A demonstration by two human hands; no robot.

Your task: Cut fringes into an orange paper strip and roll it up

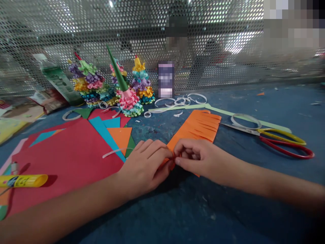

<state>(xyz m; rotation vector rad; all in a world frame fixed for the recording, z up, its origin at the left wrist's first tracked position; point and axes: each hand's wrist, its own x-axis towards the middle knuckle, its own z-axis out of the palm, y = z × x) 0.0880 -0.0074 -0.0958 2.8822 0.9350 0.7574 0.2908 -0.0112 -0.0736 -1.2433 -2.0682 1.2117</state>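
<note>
A strip of orange paper, cut into a fringe along one side, lies on the blue table and runs toward me. My left hand and my right hand meet at its near end. Both pinch that end, fingers curled and pressed together around the paper. The very tip of the strip is hidden under my fingers.
Red-and-yellow scissors lie to the right. A large red sheet with blue, orange and green pieces lies left, with a yellow glue stick on it. Several coloured paper trees stand at the back before a perforated metal screen. White paper curls lie nearby.
</note>
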